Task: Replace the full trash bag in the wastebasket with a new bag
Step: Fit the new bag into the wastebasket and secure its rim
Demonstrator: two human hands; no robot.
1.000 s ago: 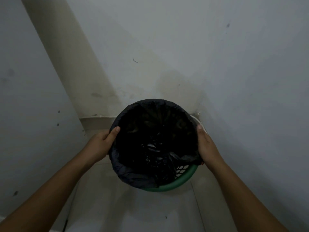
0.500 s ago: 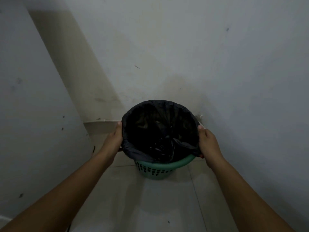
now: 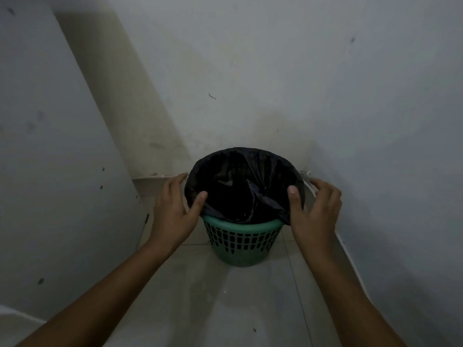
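Observation:
A green perforated wastebasket (image 3: 241,242) stands on the floor in a wall corner. A black trash bag (image 3: 240,181) lines it, folded over the far and side rim; the near rim is bare green and the bag sags inward there. My left hand (image 3: 174,211) is at the basket's left side with its fingers spread and the thumb resting on the bag's edge. At the right side, my right hand (image 3: 314,211) also has spread, lifted fingers and its thumb on the bag's edge. Neither hand closes around anything.
Pale walls (image 3: 250,71) meet right behind the basket, and another wall panel (image 3: 50,146) runs close on the left. The tiled floor (image 3: 225,296) stretches toward me between my forearms. A low white baseboard (image 3: 150,177) runs along the back.
The basket has gone from being held up and tilted toward me to standing on the floor. My hands have loosened from gripping the rim to spread fingers, and the view has pulled back.

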